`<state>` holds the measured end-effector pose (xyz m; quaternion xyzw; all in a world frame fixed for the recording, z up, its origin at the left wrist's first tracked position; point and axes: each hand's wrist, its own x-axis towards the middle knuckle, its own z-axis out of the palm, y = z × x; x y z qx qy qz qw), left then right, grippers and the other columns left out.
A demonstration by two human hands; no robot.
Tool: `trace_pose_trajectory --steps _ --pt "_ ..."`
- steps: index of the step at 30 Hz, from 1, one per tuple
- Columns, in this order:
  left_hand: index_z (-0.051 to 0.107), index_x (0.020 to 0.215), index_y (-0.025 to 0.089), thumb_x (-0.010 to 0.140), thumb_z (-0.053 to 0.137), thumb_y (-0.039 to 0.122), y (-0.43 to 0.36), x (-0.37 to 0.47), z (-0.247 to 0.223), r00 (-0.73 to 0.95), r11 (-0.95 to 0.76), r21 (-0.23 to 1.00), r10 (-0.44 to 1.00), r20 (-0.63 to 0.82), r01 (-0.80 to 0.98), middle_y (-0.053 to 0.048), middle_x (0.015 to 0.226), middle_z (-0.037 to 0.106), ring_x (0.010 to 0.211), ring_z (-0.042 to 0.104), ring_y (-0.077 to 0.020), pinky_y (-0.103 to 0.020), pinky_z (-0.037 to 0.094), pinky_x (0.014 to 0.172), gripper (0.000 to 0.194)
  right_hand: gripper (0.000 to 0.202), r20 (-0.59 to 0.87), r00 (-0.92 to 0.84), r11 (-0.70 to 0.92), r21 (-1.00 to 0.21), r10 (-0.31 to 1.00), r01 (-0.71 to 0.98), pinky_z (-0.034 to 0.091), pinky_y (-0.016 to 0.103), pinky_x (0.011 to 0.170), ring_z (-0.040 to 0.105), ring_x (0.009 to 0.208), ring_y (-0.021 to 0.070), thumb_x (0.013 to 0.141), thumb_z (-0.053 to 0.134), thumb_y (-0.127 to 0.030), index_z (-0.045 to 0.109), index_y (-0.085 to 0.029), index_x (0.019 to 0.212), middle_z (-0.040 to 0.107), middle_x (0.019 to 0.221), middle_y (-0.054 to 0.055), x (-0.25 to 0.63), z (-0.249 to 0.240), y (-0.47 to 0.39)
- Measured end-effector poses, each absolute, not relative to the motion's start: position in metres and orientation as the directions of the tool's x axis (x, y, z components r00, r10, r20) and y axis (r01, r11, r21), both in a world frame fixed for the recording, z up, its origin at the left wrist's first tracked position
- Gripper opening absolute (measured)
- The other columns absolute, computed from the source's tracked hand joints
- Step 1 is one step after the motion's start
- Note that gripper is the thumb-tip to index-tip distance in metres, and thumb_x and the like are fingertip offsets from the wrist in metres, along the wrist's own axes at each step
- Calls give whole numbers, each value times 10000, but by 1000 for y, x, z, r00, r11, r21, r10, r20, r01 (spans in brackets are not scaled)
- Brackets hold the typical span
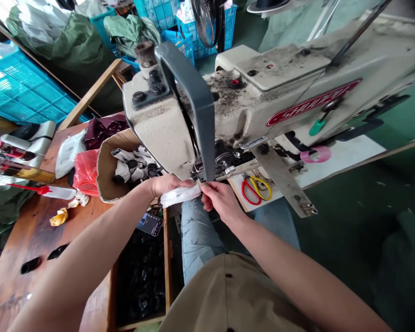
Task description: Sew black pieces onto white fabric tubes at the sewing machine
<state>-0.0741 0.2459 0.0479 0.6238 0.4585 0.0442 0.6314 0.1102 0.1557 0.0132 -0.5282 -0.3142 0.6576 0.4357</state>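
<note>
A white cloth piece [180, 195] is stretched between my two hands, just under the needle end of a large sewing machine [166, 129]. My left hand [169, 184] grips its upper edge, thumb pointing right toward the machine's foot. At the right end of the cloth, my right hand [214, 194] pinches it with thumb and curled fingers. The machine's grey guard [202, 101] comes down directly above my fingertips. The foot and needle are mostly hidden behind the guard and my hands.
A cardboard box [105, 170] of black and white pieces stands left of the machine. Red and yellow scissors [256, 190] lie at its right. Below are a phone [149, 224] and a wooden drawer [167, 263] of black pieces. A wooden table [17, 249] extends left.
</note>
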Motion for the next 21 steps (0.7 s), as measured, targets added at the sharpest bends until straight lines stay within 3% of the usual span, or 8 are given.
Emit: trace_pose_trajectory --steps 3,5,8,11,13,15,18,21 --pt "713 774 119 666 752 592 245 -76 38 566 495 723 455 -688 482 -48 639 650 524 544 -150 -273 444 495 487 363 -423 -49 -423 -882 905 -207 372 187 339 485 367 84 770 719 -530 635 -177 746 581 550 -29 109 16 157" --pt "675 732 126 658 737 643 245 -77 38 521 496 717 492 -697 490 -29 561 589 475 493 -140 -282 409 461 526 365 -411 -30 -410 -894 911 -180 347 190 323 461 343 82 786 700 -526 615 -179 714 565 529 -29 107 17 159" --pt "668 757 148 748 624 734 241 -76 56 460 197 719 650 -605 666 -32 607 616 542 546 -172 -299 455 517 587 360 -392 1 -388 -911 920 -136 343 197 320 467 336 91 815 670 -509 594 -182 682 559 517 -26 105 18 159" --pt "711 964 186 890 526 667 230 -66 85 480 -303 428 778 -405 852 -73 905 726 832 666 -247 -334 531 729 521 359 -378 16 -376 -923 926 -83 344 201 325 485 336 99 840 643 -494 582 -186 666 560 511 -26 104 18 158" --pt "699 1079 193 953 501 558 220 -58 96 514 -465 221 798 -314 857 -122 1054 722 983 668 -304 -393 530 820 434 362 -365 24 -364 -931 931 -39 349 206 331 494 337 105 856 624 -501 590 -188 675 560 508 -28 105 17 157" --pt "681 1120 162 995 457 456 212 -52 97 556 -543 128 783 -279 830 -169 1067 710 991 669 -325 -427 532 822 390 364 -341 31 -341 -940 940 15 366 212 346 505 344 111 872 602 -509 606 -190 697 565 509 -26 107 17 157" --pt "670 1037 139 1020 399 347 209 -51 84 618 -609 120 748 -243 784 -149 954 707 889 679 -283 -405 545 794 342 372 -275 41 -278 -955 960 107 387 215 385 521 368 114 892 578 -514 619 -191 712 573 507 -20 110 16 157" --pt "658 935 150 994 418 291 218 -56 72 647 -582 301 735 -203 756 -104 915 701 887 665 -250 -391 544 848 285 396 -232 62 -238 -961 971 139 398 218 412 527 392 117 896 573 -534 623 -190 705 575 502 -14 111 15 157"
